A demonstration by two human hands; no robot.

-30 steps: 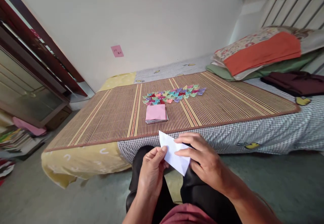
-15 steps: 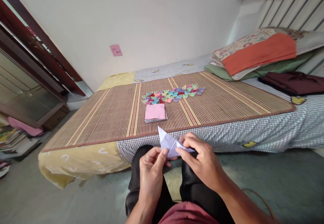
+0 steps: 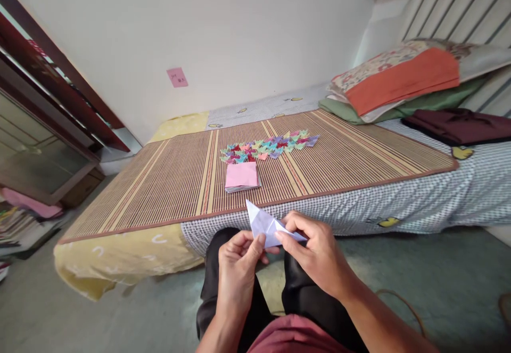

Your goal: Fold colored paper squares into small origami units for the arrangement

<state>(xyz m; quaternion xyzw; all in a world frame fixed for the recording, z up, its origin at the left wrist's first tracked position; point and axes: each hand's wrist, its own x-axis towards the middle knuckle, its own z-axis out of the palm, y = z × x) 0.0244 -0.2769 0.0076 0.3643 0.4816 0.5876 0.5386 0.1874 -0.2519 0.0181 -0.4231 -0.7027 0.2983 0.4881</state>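
A pale lilac sheet of origami paper, folded to a triangular shape, is held above my knees. My left hand pinches its lower left edge, thumb in front and fingers behind. My right hand grips the right part, with the thumb pressing near a middle crease and the fingers at the back edge. One sharp point of the paper rises to the upper left. Just beyond it lies a stack of square paper, pink on top. Behind the stack, several small folded paper pieces in many colours stand in rows.
The stack and folded pieces rest on a striped bamboo mat over a bed. Pillows and a dark maroon folded cloth are at the right. A pink note is on the wall; books lie at the left.
The view has shifted slightly, so the bed and its things appear a little further left. Both hands keep their grip on the lilac paper, with hardly any change in its fold.
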